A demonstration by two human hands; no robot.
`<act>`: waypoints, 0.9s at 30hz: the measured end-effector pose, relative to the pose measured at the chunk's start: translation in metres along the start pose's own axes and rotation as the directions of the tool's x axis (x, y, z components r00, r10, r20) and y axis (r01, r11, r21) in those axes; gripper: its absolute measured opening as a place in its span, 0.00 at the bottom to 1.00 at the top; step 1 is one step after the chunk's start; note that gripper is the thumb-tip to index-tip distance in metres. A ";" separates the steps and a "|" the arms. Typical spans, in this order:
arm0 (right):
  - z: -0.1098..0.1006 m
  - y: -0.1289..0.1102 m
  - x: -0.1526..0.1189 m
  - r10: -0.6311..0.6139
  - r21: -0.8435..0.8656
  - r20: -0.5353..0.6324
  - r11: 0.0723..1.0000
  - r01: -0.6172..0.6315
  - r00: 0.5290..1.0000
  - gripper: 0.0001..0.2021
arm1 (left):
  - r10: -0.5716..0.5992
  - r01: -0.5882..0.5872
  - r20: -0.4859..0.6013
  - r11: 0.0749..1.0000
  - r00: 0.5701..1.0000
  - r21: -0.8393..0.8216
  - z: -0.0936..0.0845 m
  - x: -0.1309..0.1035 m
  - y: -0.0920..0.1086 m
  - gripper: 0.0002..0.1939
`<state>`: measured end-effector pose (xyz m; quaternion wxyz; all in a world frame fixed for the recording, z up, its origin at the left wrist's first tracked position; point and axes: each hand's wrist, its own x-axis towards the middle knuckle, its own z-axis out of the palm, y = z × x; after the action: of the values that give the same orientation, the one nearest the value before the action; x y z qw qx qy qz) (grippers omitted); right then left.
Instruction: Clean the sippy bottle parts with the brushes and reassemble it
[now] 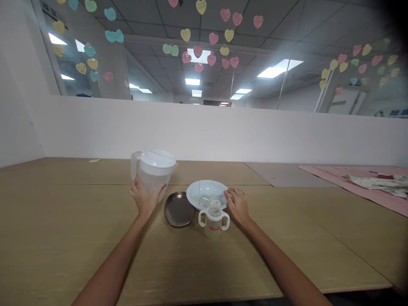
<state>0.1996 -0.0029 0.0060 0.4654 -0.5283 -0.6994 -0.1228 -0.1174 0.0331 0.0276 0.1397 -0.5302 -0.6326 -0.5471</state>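
Note:
My left hand [144, 196] is wrapped round the lower left side of a translucent white lidded pitcher [155, 178], below its handle. I cannot tell whether its base touches the table. At the right rim of a shallow white bowl [207, 187], my right hand [237, 205] has its fingers curled over the edge. Something clear lies in the bowl, too indistinct to name. In front of it stands a clear baby bottle [213, 229] with two white side handles, red lettering and an open top. A round dark metal pan [179, 210] sits left of the bottle.
The wood-coloured table [178, 267] meets a white wall [204, 131] at the back. On the right, a pink cloth [331, 174] carries a bundle of pale fabric [379, 183]. A small flat pale piece [94, 161] lies at the back left.

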 end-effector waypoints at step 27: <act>0.004 0.015 0.001 0.168 0.026 0.032 0.985 -0.169 0.985 0.23 | 0.544 -0.541 0.007 0.836 0.839 -0.091 -0.015 -0.019 0.028 0.48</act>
<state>0.2107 0.0060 -0.0003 0.4712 -0.5806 -0.6607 -0.0653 -0.0930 0.0063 0.0335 0.2558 -0.7020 -0.4346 -0.5029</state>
